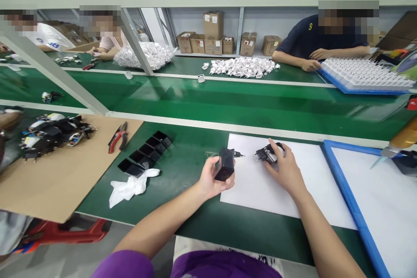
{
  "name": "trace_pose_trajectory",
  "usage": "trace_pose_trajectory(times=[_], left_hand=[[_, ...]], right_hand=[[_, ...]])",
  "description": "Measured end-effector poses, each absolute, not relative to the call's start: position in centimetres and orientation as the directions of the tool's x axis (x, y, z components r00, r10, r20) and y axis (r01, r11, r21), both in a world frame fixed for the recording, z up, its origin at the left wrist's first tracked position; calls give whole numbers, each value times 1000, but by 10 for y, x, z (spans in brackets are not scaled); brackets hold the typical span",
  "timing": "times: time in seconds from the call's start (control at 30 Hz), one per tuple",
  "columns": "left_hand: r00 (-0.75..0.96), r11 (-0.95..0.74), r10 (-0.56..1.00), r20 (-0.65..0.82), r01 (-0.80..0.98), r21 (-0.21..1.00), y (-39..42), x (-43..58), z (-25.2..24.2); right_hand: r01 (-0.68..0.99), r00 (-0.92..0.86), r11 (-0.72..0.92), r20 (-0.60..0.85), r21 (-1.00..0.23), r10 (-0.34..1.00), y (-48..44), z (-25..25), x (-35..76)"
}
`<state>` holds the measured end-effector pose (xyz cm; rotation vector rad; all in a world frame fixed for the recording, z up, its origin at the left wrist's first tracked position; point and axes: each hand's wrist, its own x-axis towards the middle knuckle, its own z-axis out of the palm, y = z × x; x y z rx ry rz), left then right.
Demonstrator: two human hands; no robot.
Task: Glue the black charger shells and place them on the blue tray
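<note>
- Our left arm comes up from the lower left, the forearm slanting right and away toward the counter (192, 217).
- Our left hand (211, 179) is wrapped around a black case (224, 166), thumb on its left side and fingers curled beneath; the case stands nearly upright by the left edge of the white sheet (254, 193).
- Our right arm enters at the lower right, its forearm angling left and away.
- Our right hand (284, 167) grips a plug (268, 154) over the sheet, back of the hand up, the forefinger reaching over it and the thumb on the near side; we see its pins pointing left, toward the case.
- Both wrists turn inward, and we see the hands near each other but apart.
- Left of our left hand, more cases (146, 153) stand in a slanting row.
</note>
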<state>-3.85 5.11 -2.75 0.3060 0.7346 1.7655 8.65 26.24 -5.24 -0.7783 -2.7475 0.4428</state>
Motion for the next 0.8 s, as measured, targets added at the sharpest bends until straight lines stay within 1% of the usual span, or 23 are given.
trace_pose_trajectory(times=[0.3,0.5,0.73,0.8], left_hand=[[-335,-176,929,-157,-772,611,52,-39,-26],[-372,-200,912,-175,-773,602,53,-40,-27],[-329,-186,935,-131,-771,610,52,-41,-31],[-340,-179,930,-141,-754,632,52,-41,-31]], right_hand=[[462,-821,817,182,-344,541,261,-53,87],[458,-818,820,199,-343,540,261,-54,87],[457,-814,817,206,-352,544,261,-56,87],[448,-817,813,197,-372,541,261,-55,88]])
